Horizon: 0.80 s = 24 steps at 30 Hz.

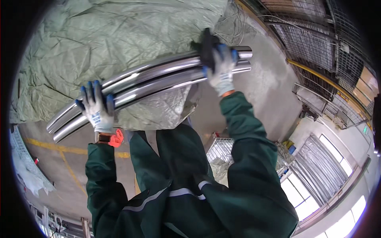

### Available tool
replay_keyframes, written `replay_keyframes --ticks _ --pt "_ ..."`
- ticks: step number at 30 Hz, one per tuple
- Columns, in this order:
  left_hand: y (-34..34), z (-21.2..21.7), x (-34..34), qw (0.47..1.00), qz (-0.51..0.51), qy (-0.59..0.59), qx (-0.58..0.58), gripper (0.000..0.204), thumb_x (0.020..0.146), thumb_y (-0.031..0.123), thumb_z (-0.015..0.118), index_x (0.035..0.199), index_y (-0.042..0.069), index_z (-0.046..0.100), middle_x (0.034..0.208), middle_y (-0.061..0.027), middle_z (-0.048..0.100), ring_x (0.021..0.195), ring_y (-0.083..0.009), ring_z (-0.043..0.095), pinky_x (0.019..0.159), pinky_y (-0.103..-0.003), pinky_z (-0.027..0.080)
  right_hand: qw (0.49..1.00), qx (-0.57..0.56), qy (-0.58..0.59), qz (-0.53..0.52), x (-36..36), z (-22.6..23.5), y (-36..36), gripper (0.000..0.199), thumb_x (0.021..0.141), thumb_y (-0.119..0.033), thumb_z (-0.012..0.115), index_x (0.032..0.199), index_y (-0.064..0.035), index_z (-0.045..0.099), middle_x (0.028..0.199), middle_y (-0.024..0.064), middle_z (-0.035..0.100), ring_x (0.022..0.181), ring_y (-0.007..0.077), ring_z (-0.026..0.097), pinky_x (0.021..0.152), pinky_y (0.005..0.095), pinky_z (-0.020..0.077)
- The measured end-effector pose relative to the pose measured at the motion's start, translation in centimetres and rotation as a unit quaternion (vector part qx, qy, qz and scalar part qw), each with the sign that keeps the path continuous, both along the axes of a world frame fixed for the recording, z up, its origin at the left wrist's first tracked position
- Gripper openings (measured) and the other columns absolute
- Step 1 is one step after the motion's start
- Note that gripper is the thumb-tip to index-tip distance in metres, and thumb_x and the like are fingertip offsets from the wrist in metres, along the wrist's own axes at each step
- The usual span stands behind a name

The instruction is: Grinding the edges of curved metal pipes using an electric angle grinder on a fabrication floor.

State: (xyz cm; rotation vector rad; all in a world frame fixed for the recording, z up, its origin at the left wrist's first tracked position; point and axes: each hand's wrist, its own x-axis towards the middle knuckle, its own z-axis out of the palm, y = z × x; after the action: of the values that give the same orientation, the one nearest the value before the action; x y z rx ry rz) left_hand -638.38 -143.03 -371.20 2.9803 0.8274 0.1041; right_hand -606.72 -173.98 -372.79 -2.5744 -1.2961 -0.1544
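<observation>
Metal tubes [152, 74]: shiny, they lay side by side across pale plastic sheeting [119, 35], their ends jutting past its edges.
Left hand [96, 109]: gloved, it rested across the tubes toward their left ends, fingers splayed; whether its grip clamped them, I couldn't tell.
Right hand [220, 67]: gloved and blurred, its grip was closed on a dark object [206, 49] over the tubes, near their right ends.
Concrete floor [264, 83]: grey, beyond those right ends.
</observation>
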Motion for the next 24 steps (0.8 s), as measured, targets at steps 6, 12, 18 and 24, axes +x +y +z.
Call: replay_keyframes --ticks 6,12,18,24 --pt "1.1 0.4 -6.0 0.999 -0.006 -0.051 0.017 0.066 0.091 0.044 0.053 0.15 0.014 0.045 0.154 -0.0172 0.043 0.143 -0.0395 0.037 0.117 -0.063 0.016 0.867 -0.117 0.301 -0.379 10.7 2.1 -13.4 0.043 0.093 -0.022 0.058 0.132 -0.0029 0.057 0.113 0.0206 0.066 0.094 0.0338 0.065 0.087 0.0394 0.0514" --pt "0.6 0.9 -7.7 0.997 0.014 -0.063 0.04 0.069 0.089 0.046 0.053 0.149 0.013 0.047 0.153 -0.0169 0.044 0.143 -0.0413 0.037 0.117 -0.063 0.017 0.75 0.257 0.393 -0.467 12.2 3.4 -22.0 0.031 0.104 -0.028 0.046 0.118 -0.0061 0.063 0.1 0.012 0.067 0.073 0.0202 0.061 0.064 0.0332 0.0511" --pt "0.5 1.5 -6.9 0.998 0.012 -0.059 0.017 0.07 0.085 0.043 0.058 0.148 0.014 0.047 0.154 -0.0162 0.042 0.144 -0.0398 0.036 0.117 -0.063 0.017 0.858 0.265 0.319 -0.302 15.0 7.3 -10.5 0.038 0.104 -0.029 0.051 0.128 -0.0008 0.06 0.118 0.0124 0.066 0.097 0.0209 0.061 0.087 0.0329 0.0485" --pt "-0.6 0.3 -5.1 0.998 0.014 -0.052 0.043 0.068 0.086 0.038 0.056 0.148 0.01 0.047 0.155 -0.0177 0.042 0.143 -0.0392 0.037 0.118 -0.06 0.018 0.864 0.338 0.333 -0.166 18.0 10.2 1.8 0.046 0.103 -0.026 0.057 0.142 -0.004 0.046 0.131 0.0142 0.062 0.112 0.0213 0.063 0.104 0.0326 0.0485"
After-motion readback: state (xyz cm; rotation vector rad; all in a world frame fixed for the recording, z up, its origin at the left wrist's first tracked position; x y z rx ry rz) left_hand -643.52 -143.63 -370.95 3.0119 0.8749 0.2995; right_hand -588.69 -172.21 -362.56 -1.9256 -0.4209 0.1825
